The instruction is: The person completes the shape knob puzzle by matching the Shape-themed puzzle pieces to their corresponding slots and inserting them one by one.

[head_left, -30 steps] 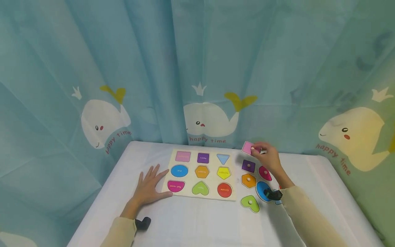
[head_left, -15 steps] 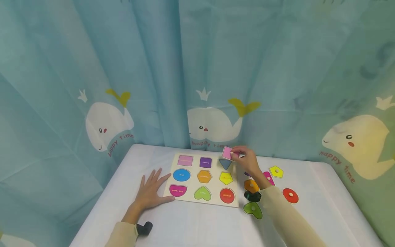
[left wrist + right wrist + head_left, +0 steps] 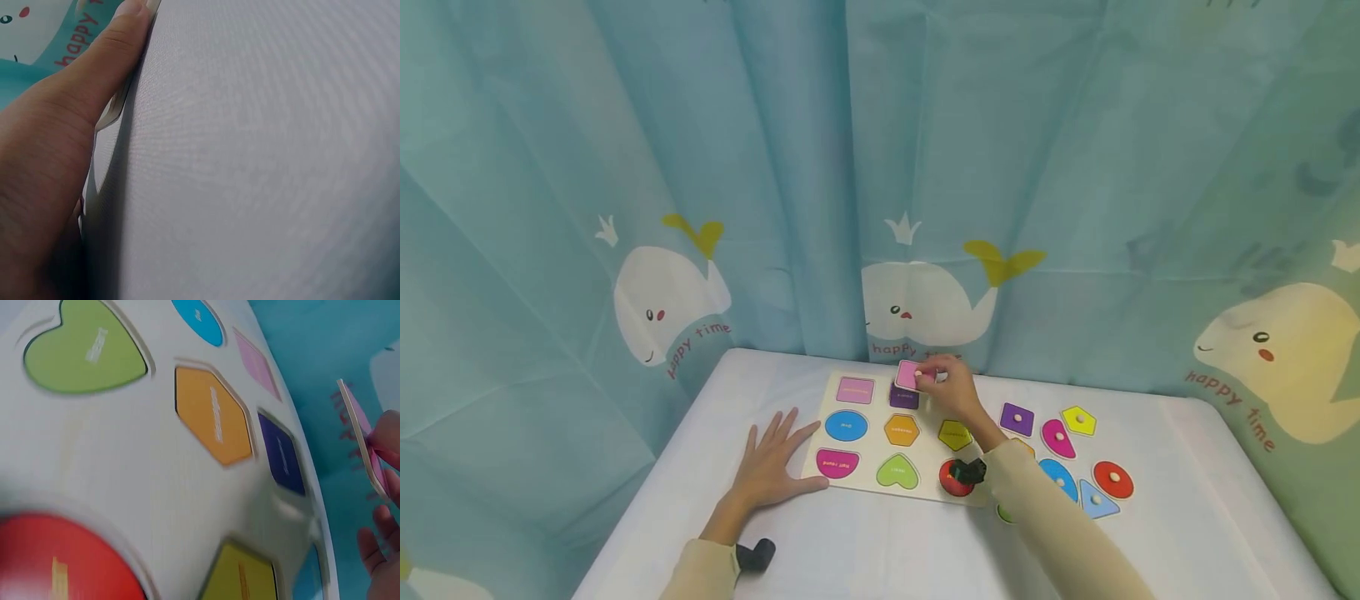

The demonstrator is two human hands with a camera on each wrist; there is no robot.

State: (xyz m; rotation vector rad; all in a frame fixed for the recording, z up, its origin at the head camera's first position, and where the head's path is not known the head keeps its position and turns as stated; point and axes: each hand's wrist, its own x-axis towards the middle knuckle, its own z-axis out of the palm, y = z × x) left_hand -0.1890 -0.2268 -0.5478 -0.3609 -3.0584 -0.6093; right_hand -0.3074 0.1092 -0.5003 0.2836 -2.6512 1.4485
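Note:
My right hand (image 3: pixel 953 390) pinches a pink rectangular puzzle piece (image 3: pixel 907 375) by its small knob and holds it raised over the back of the shape puzzle board (image 3: pixel 865 450). In the head view the piece partly overlaps the purple square recess (image 3: pixel 904 397). The right wrist view shows the pink piece (image 3: pixel 362 440) edge-on, clear of the board. At the board's left edge lies my left hand (image 3: pixel 771 467), fingers spread, thumb and index fingertip at the border. The left wrist view shows that thumb (image 3: pixel 106 69) against the board's edge. The pink rectangle recess (image 3: pixel 855 390) is at the back left corner.
Right of the board lie several knobbed pieces: a purple square (image 3: pixel 1017 419), a yellow pentagon (image 3: pixel 1078 421), a magenta half round (image 3: pixel 1058 438), a blue oval (image 3: pixel 1057 479), a red circle (image 3: pixel 1113 479) and a light blue triangle (image 3: pixel 1099 500). A curtain (image 3: pixel 790 208) hangs behind the table.
My right hand has carried the pink rectangle piece leftward from above the loose pieces to over the board's back row. My left hand has stayed at the board's left edge.

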